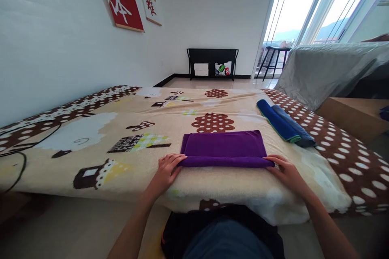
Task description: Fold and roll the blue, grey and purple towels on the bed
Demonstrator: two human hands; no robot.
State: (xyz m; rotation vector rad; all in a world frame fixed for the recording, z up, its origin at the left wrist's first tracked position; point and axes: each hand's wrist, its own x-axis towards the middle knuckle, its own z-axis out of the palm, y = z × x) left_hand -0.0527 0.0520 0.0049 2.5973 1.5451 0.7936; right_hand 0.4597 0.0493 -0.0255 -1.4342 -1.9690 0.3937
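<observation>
A purple cloth (225, 144) lies on the patterned blanket, its near edge rolled into a tube and the rest flat behind. My left hand (169, 166) grips the left end of the roll, thumb below and fingers on top. At the right end, my right hand (283, 168) holds the roll between thumb and fingers. Two rolled cloths, one blue with a green edge (277, 120) and one grey-blue (294, 126), lie side by side to the right, beyond my right hand.
The cream blanket (146, 109) with brown dotted borders covers the bed. Behind stand a black rack (212, 56) and a dark stool (275, 50). A plastic-covered item (319, 66) and a cardboard box (352, 115) are at the right.
</observation>
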